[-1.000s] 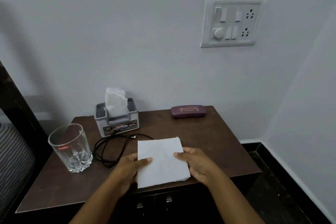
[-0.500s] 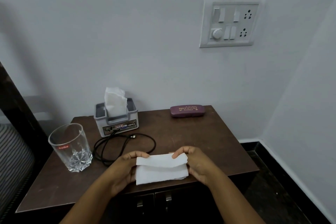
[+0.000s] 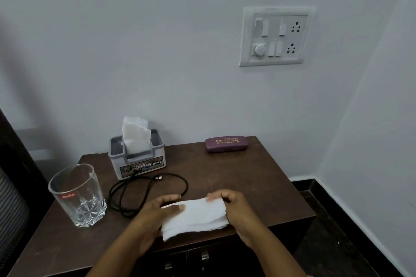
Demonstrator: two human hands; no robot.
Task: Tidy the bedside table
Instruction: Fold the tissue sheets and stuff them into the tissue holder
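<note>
A white tissue (image 3: 198, 217), folded in half, lies near the front edge of the dark brown bedside table (image 3: 258, 186). My left hand (image 3: 155, 218) pinches its left edge between thumb and fingers. My right hand (image 3: 236, 209) pinches its upper right corner. A grey tissue box (image 3: 137, 159) with a tissue sticking up stands at the back left. A coiled black cable (image 3: 146, 193) lies in front of the box. A clear drinking glass (image 3: 77, 195) stands at the left. A maroon spectacle case (image 3: 226, 143) lies at the back right.
The table stands in a corner, with a pale wall behind and to the right. A switch and socket panel (image 3: 275, 36) is on the back wall. A dark bed frame (image 3: 15, 164) borders the table's left side. Cabinet doors with handles (image 3: 204, 256) sit below the front edge.
The tissue was spread flat a second ago. Both hands lifted its far edge and brought it toward me, so it now lies folded in half.
</note>
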